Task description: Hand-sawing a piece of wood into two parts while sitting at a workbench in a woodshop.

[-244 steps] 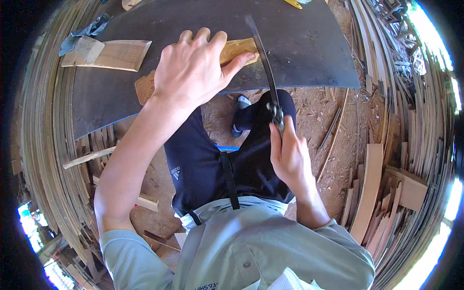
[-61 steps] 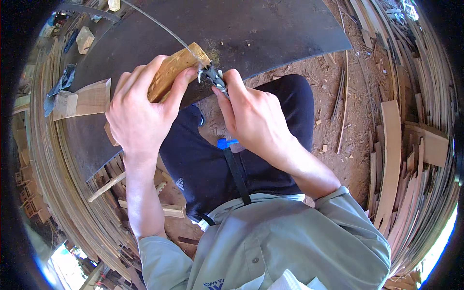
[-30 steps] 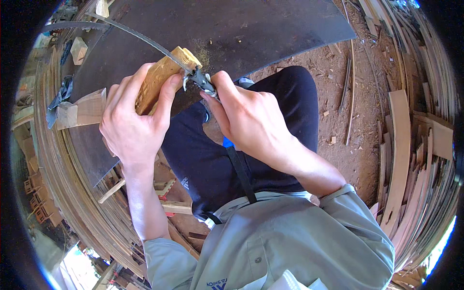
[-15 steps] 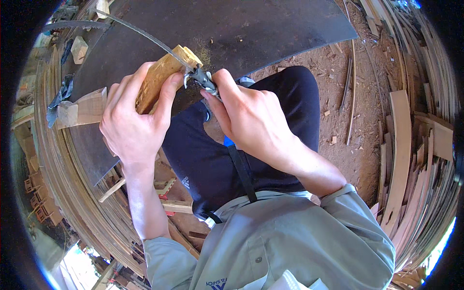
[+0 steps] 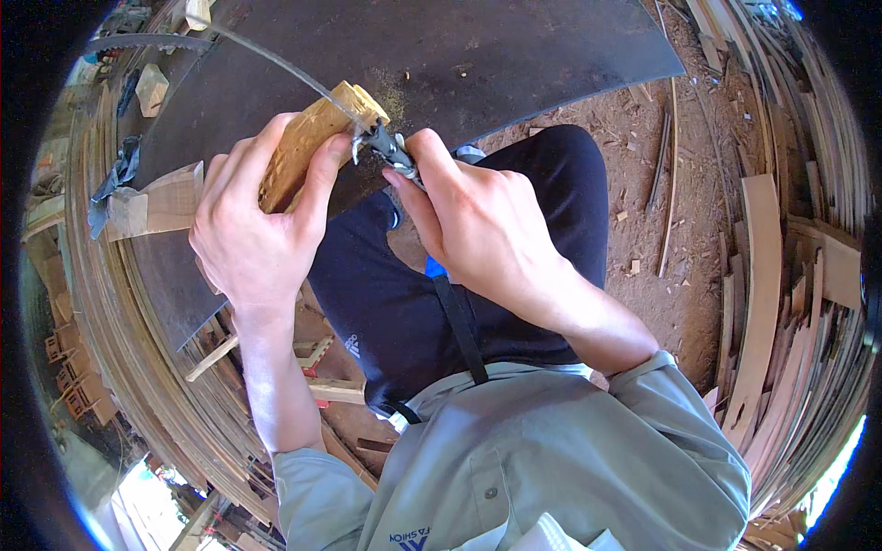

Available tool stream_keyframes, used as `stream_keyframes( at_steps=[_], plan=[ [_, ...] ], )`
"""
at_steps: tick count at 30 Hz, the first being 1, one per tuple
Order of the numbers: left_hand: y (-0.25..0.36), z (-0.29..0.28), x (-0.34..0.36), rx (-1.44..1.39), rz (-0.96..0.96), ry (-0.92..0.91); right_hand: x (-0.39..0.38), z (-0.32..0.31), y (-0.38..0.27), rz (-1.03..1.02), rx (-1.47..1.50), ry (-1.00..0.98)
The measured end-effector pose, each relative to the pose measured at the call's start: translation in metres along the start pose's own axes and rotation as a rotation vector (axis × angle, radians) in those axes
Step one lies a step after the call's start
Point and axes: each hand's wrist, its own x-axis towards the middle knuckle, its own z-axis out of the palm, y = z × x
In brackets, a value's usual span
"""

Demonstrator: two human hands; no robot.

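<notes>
My left hand (image 5: 257, 234) grips a light wooden block (image 5: 317, 133) at the near edge of a dark work surface (image 5: 478, 55). My right hand (image 5: 478, 225) is closed on the handle end (image 5: 390, 149) of a thin-bladed saw, right beside the block. The saw's slim blade (image 5: 266, 60) runs from the block's top up and to the left across the dark surface. Both hands hover above my dark trousers.
Cut wooden pieces (image 5: 156, 197) and a small block (image 5: 152, 87) lie on the left of the dark surface. Stacked curved wood strips (image 5: 781, 275) ring the spot on both sides. The dirt floor (image 5: 661, 202) holds sawdust and offcuts.
Eight seconds ago the left hand pressed the block flat on the surface and the right held the saw lower. Over the last second both hands and the saw have barely shifted.
</notes>
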Motion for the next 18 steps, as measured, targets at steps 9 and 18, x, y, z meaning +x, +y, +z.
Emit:
stream_keyframes(
  at_steps=[9, 18],
  plan=[
    [-0.0012, 0.0004, -0.0001, -0.021, 0.004, 0.01, -0.0007, 0.0016, -0.0015, 0.017, -0.002, 0.003],
    [-0.0028, 0.0035, -0.0019, -0.029, -0.037, 0.024, -0.006, 0.0023, -0.0033, 0.084, -0.035, -0.014]
  ],
)
